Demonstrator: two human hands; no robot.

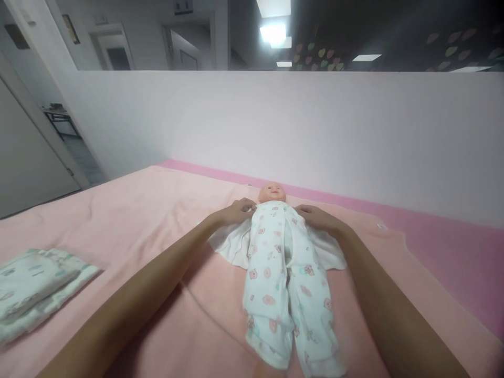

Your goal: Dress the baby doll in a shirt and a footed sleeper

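Note:
A baby doll (272,192) lies on its back on a pink blanket, its head at the far end. A white baby romper (271,252) with small pink animal prints covers its body and legs. Plain white cloth (233,245) spreads out from under both sides; whether it belongs to the romper I cannot tell. My left hand (239,211) has its fingers curled at the romper's edge by the shoulder on the left. At the opposite shoulder, my right hand (314,216) pinches the other edge. The fingertips of both hands are partly hidden.
Folded printed baby clothes (39,283) lie at the left on the pink blanket (129,220). Beyond the pink mat edge (444,236) stands a white wall (295,131) with a dark window above it. A doorway is at far left.

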